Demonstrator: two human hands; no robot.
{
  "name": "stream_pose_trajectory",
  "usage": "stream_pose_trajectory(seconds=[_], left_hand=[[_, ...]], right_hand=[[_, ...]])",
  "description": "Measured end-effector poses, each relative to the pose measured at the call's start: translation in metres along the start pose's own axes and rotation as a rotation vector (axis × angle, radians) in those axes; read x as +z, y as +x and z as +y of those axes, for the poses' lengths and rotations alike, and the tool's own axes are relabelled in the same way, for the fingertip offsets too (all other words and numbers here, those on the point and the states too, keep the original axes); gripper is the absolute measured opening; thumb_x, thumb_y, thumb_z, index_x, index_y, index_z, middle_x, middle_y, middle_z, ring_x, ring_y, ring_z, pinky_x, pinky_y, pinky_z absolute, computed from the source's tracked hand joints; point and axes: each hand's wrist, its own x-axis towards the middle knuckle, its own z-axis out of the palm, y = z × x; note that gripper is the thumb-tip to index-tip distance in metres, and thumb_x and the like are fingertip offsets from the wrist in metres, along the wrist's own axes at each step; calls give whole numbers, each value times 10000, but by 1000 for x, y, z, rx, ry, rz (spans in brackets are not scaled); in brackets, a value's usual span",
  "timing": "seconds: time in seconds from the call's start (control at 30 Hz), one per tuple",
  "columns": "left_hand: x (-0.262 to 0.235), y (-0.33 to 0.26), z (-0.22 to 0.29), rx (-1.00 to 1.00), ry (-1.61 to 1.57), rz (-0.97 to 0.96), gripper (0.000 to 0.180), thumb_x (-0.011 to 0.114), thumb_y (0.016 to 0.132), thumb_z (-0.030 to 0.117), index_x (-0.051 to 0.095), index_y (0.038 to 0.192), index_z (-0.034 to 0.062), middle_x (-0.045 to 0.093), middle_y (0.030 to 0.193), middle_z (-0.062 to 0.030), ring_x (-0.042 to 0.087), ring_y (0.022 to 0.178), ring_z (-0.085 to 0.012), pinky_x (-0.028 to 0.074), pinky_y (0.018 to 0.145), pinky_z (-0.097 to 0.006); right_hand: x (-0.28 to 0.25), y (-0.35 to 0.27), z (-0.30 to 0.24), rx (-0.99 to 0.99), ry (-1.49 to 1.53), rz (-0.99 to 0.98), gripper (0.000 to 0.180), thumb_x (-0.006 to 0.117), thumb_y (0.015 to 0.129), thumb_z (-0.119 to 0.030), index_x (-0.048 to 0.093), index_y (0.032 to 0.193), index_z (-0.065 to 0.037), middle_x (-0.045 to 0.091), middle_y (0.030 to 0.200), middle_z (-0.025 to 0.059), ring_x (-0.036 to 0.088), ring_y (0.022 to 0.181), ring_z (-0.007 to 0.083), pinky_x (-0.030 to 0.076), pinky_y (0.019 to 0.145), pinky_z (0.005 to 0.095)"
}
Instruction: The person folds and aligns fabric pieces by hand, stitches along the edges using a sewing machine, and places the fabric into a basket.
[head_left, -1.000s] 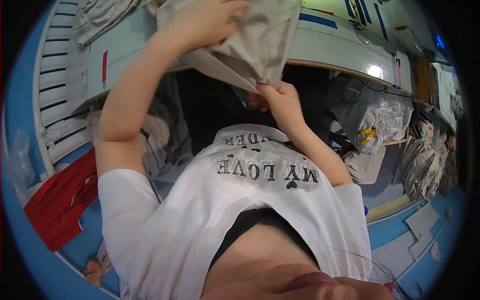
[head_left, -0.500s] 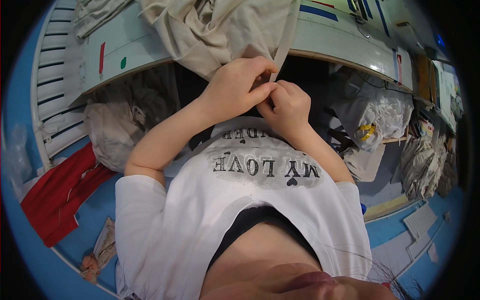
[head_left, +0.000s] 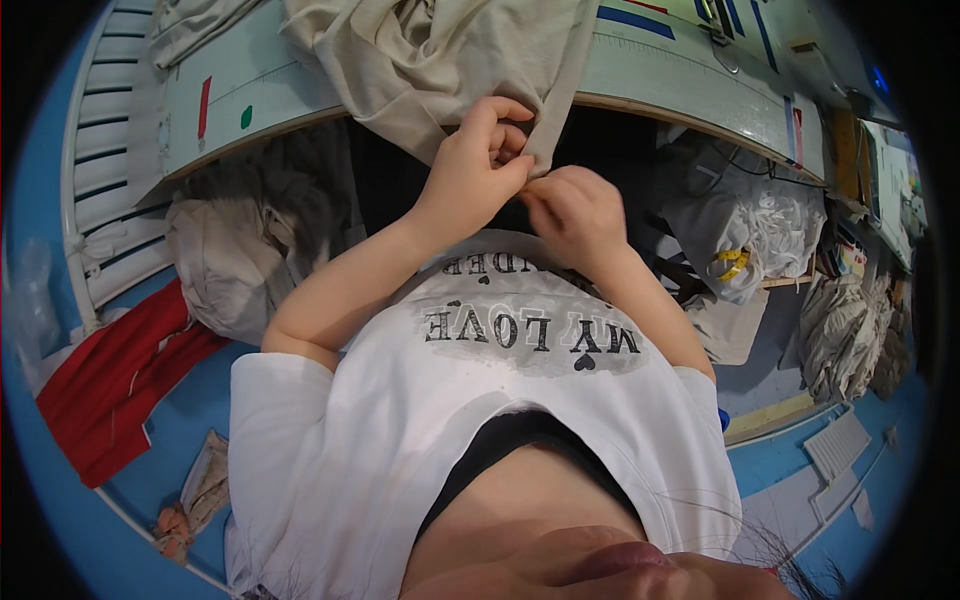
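A bunched beige cloth (head_left: pixel 420 70) lies over the table's front edge, and its folded corner hangs down in front of me. My left hand (head_left: pixel 478 165) is closed on that corner, thumb and index finger pinching it while the other fingers curl loosely against the fabric. Close beside it, my right hand (head_left: pixel 578 212) has its fingertips pressed together at the tip of the corner. Whatever lies between those right fingertips is too small or too hidden to make out.
The pale table (head_left: pixel 290 85) curves across the front, with coloured tape strips on it. Beneath it hang bundles of beige cloth (head_left: pixel 235 260) on the left and a clear plastic bag (head_left: pixel 775 225) on the right. Red fabric (head_left: pixel 125 385) lies at the lower left, beside a white rack (head_left: pixel 105 150).
My hands have drawn slightly apart. The right has shifted a little down, while the left has opened its outer fingers somewhat and shows more of the cloth's corner.
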Motion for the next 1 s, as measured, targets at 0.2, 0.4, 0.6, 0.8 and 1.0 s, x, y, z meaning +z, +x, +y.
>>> stream_pose_trajectory(seconds=[0.2, 0.4, 0.6, 0.8, 1.0], left_hand=[[9, -10, 8, 2, -85, -24, 435, 548, 969, -42, 463, 1395, -21, 609, 994, -37, 577, 833, -61, 495, 762, -206], [15, -9, 1, -57, -83, -77, 423, 535, 990, -24, 487, 1411, -28, 555, 946, 6, 548, 818, -51, 481, 746, -200], [22, -6, 4, 94, 163, -56, 291, 577, 952, -13, 607, 1240, -32, 614, 932, -41, 585, 784, -108, 491, 714, -246], [19, 4, 8, 397, 396, -45, 229, 616, 884, -11, 669, 1107, -24, 665, 942, -137, 647, 806, -254, 515, 731, -318], [10, 11, 31, -97, 72, -264, 224, 607, 946, 11, 674, 1154, -37, 654, 931, -19, 576, 807, -61, 482, 699, -232]], right_hand=[[-23, -4, 18, 87, -78, 213, 299, 705, 772, 92, 708, 1054, -8, 727, 1020, 137, 712, 915, 281, 576, 776, 344], [-15, 3, 31, 58, -150, 250, 387, 689, 781, 98, 706, 1153, -9, 700, 1197, 167, 671, 1146, 320, 545, 957, 379], [-13, 4, 42, 21, -198, 217, 430, 682, 738, 104, 715, 1149, -17, 693, 1219, 159, 659, 1170, 324, 535, 998, 401], [-15, 9, 50, -74, -223, 213, 429, 676, 717, 74, 719, 1133, -23, 701, 1197, 139, 664, 1154, 321, 544, 985, 419], [-29, 21, 57, -164, -263, 185, 376, 692, 724, 13, 721, 1095, -41, 708, 1171, 116, 677, 1117, 306, 554, 964, 439]])
